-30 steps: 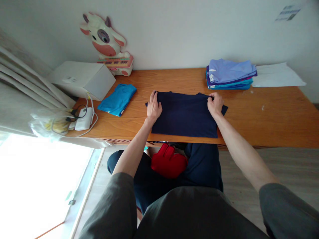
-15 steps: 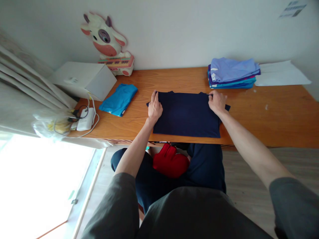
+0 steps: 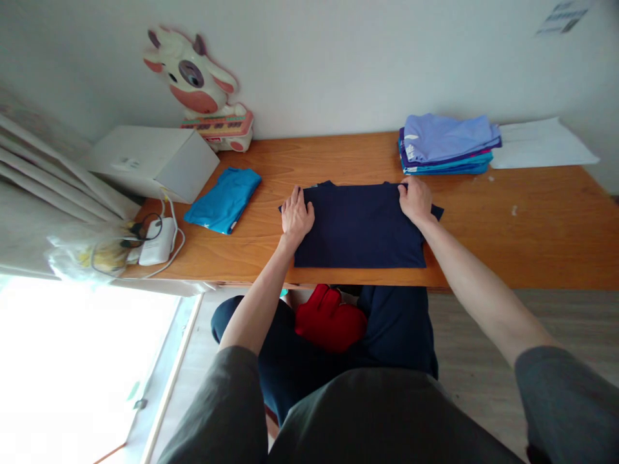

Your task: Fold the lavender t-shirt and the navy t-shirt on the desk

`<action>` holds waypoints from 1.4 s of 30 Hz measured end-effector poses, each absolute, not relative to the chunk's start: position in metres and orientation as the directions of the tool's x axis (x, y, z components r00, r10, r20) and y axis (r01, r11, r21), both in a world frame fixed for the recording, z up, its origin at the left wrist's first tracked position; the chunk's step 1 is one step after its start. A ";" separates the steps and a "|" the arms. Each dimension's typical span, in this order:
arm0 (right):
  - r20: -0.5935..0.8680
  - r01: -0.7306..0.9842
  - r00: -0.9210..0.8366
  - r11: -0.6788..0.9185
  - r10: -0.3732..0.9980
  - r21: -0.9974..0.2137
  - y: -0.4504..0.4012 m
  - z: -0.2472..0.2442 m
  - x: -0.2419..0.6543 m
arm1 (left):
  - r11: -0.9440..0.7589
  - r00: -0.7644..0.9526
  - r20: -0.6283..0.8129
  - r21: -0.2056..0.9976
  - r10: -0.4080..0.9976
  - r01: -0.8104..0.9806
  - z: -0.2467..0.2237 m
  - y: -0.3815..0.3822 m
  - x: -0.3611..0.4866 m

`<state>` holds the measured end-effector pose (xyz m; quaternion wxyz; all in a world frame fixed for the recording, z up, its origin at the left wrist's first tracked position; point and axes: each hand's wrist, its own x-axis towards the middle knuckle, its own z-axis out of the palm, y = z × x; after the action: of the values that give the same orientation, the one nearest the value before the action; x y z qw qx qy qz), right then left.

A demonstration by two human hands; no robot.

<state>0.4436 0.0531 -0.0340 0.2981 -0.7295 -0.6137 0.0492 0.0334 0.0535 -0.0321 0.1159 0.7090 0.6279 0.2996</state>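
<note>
A navy T-shirt [image 3: 360, 225] lies folded across on the wooden desk, its neckline away from me and a straight fold near the front edge. My left hand [image 3: 296, 218] rests flat on its left end, fingers stretched forward and apart. At the far right corner, my right hand [image 3: 416, 198] has its fingers curled and pinching the cloth. Short bits of sleeve stick out past both hands. Left of the shirt is a folded blue garment [image 3: 225, 200].
A stack of folded clothes [image 3: 449, 145] sits at the back right beside white paper [image 3: 541, 145]. At the left are a white box [image 3: 155, 161], a cow-shaped toy keyboard [image 3: 198, 90], a white power strip [image 3: 157, 241] with cables, and a clear plastic bag [image 3: 87, 254]. A red cushion [image 3: 331, 320] lies on my lap.
My left hand has loosened from the shirt's corner and its fingers now lie spread on the cloth. My right hand still grips its corner. The view has shifted slightly.
</note>
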 end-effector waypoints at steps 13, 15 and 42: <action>0.420 0.781 0.402 -0.065 0.814 -0.621 0.050 -0.036 0.449 | -0.308 0.100 0.355 0.601 0.930 0.738 -0.033 0.056 0.025; 0.402 0.777 0.432 -0.106 0.807 -0.621 0.047 -0.032 0.448 | -0.297 0.089 0.348 0.608 0.933 0.736 -0.033 0.056 0.025; 0.306 0.790 0.327 -0.081 0.894 -0.607 0.051 -0.025 0.464 | -0.169 -0.065 0.272 0.749 0.960 0.641 -0.039 0.074 0.004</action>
<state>0.4641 0.0507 -0.0246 0.3579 -0.7316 -0.5756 0.0726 0.0044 0.0736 -0.0390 0.2014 0.6535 0.6123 0.3968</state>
